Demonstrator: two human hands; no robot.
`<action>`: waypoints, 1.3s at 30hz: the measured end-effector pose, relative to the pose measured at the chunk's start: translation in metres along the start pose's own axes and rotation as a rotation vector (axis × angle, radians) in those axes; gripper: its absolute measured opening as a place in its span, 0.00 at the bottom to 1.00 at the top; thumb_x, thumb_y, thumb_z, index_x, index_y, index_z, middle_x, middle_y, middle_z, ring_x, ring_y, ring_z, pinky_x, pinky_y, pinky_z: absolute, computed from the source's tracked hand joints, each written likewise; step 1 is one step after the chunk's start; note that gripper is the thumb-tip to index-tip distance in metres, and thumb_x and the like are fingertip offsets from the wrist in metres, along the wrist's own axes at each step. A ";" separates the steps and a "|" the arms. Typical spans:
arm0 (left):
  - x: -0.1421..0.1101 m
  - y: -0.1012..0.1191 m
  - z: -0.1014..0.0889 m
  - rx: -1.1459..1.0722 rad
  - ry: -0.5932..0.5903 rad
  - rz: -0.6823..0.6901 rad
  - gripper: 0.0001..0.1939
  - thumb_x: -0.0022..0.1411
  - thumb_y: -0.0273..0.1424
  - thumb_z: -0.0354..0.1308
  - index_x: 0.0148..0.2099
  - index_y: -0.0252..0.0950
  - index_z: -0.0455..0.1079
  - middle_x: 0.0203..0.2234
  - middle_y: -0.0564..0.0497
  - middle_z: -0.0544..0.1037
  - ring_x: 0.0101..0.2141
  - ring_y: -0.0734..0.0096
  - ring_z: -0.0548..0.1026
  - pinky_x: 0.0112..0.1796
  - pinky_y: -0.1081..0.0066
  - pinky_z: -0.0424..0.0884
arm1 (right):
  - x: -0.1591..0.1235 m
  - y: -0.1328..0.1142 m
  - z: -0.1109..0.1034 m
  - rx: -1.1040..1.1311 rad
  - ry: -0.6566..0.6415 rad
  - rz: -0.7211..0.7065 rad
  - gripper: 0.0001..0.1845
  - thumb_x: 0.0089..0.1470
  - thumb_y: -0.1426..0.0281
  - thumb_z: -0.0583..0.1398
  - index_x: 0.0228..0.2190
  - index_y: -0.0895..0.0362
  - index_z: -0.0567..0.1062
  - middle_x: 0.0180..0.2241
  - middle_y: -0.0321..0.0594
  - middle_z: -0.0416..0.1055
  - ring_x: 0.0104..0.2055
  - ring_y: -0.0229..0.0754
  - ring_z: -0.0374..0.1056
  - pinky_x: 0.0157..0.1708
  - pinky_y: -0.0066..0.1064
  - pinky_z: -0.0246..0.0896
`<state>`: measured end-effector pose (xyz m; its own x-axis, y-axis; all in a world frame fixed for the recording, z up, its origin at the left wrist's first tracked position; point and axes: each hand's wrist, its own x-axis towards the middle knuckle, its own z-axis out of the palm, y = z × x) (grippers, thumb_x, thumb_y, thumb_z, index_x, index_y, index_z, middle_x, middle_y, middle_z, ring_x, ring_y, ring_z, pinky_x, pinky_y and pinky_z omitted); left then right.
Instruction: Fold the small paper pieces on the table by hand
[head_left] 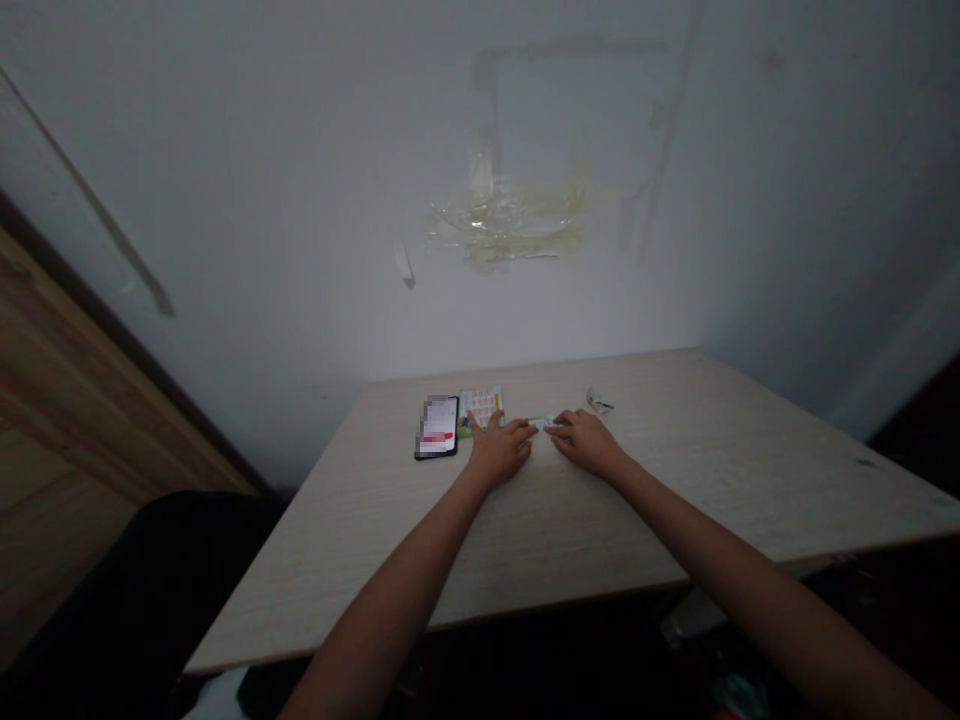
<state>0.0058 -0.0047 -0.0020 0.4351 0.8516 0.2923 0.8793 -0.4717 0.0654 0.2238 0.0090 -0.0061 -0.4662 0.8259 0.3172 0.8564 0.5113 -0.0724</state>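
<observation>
My left hand (499,450) lies palm down on the pale wood-grain table (570,520), with its fingertips at the left end of a small pale green and white strip (544,424). My right hand (586,443) comes in from the other side, and its fingertips hold the strip's right end. The strip is thin and mostly hidden by my fingers. My left little finger reaches the edge of a colourful printed card (481,408). A black smartphone (438,428) lies just left of that card, its screen blurred out. A small crumpled wrapper (599,402) sits just beyond my right hand.
The table's far side meets a white wall (570,130) marked with old tape residue (510,225). A wooden panel (67,380) stands at the left, with a dark chair back (142,590) below it. The table's near edge (442,625) runs across under my forearms.
</observation>
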 end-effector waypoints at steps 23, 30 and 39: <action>-0.002 0.006 0.000 0.016 0.082 -0.110 0.20 0.67 0.45 0.48 0.59 0.54 0.68 0.61 0.54 0.70 0.65 0.44 0.54 0.58 0.25 0.31 | -0.001 0.003 0.003 0.039 0.008 0.003 0.18 0.63 0.64 0.54 0.51 0.48 0.77 0.48 0.44 0.73 0.50 0.46 0.65 0.53 0.38 0.57; 0.000 0.006 -0.001 0.003 0.070 -0.039 0.19 0.68 0.43 0.49 0.59 0.52 0.68 0.55 0.52 0.75 0.63 0.48 0.58 0.57 0.24 0.31 | 0.000 0.001 0.005 0.077 0.041 -0.002 0.18 0.63 0.66 0.55 0.51 0.50 0.77 0.49 0.45 0.73 0.49 0.46 0.64 0.53 0.38 0.59; 0.001 0.006 -0.002 -0.026 0.089 -0.053 0.17 0.68 0.42 0.49 0.55 0.50 0.72 0.53 0.51 0.77 0.62 0.48 0.59 0.58 0.25 0.28 | 0.003 0.008 0.009 0.418 0.184 0.027 0.19 0.61 0.71 0.54 0.51 0.58 0.75 0.49 0.47 0.72 0.51 0.43 0.67 0.56 0.35 0.60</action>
<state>0.0108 -0.0074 0.0005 0.3681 0.8523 0.3716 0.8949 -0.4332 0.1070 0.2275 0.0176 -0.0146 -0.3654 0.8034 0.4700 0.6871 0.5735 -0.4461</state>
